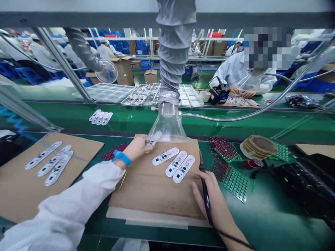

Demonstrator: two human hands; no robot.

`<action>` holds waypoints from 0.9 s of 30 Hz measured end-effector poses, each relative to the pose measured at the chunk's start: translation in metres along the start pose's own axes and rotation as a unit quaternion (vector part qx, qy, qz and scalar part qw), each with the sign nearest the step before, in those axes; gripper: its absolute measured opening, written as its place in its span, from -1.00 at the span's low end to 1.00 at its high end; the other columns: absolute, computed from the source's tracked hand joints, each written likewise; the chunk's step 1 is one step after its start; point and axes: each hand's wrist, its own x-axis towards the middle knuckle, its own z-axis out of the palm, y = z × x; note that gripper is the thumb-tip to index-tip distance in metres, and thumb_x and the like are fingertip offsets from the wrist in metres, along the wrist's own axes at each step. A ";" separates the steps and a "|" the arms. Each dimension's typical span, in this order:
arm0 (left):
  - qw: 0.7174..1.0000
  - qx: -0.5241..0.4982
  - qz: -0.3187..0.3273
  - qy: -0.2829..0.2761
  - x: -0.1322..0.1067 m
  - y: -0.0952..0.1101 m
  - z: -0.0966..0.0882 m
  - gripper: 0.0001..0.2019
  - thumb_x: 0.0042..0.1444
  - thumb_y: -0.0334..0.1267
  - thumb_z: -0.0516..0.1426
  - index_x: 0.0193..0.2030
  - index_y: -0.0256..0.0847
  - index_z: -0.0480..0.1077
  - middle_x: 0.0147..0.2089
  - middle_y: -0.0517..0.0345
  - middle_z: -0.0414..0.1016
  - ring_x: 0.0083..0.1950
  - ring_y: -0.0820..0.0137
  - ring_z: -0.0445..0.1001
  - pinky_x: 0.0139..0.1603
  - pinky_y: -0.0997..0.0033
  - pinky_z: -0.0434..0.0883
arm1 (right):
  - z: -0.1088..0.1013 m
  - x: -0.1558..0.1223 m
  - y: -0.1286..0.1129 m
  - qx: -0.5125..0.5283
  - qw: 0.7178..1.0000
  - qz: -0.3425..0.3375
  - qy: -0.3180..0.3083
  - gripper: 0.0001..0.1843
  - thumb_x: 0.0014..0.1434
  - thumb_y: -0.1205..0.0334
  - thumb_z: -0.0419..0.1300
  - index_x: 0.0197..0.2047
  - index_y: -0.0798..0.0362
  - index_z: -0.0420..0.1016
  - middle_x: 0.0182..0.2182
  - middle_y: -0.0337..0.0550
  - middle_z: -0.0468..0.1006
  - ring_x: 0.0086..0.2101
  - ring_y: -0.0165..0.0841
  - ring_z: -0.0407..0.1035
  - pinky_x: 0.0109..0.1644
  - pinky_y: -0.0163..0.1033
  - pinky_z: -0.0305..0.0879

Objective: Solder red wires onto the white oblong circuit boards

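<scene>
My left hand (138, 147), with a blue wristband, is closed on a white oblong circuit strip (153, 140) at the far edge of a brown cardboard mat (154, 193), under a clear funnel hood (167, 127). Three more white strips (174, 162) lie side by side in the mat's middle. My right hand (209, 195) grips a black soldering iron (205, 184) like a pen, tip pointing away, just right of those strips. Its cable runs back past my wrist.
Green component panels with red parts (230, 177) lie right of the mat, beside a tape roll (258, 146) and a black bag (306, 184). A second cardboard (78, 150) at left holds three strips. Across the green belt (131, 120), a person in white sits working.
</scene>
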 end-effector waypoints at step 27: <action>0.989 -0.086 0.078 -0.090 -0.124 0.028 0.040 -0.80 0.46 -0.10 0.14 -0.17 -0.14 0.36 -0.27 0.15 0.50 -0.25 0.23 0.48 -0.26 0.30 0.24 | 0.033 0.010 -0.009 0.013 1.000 0.010 -0.016 -0.70 0.52 0.20 0.22 0.27 -0.11 0.44 0.15 0.06 0.49 0.08 -0.01 0.59 0.09 0.06 0.62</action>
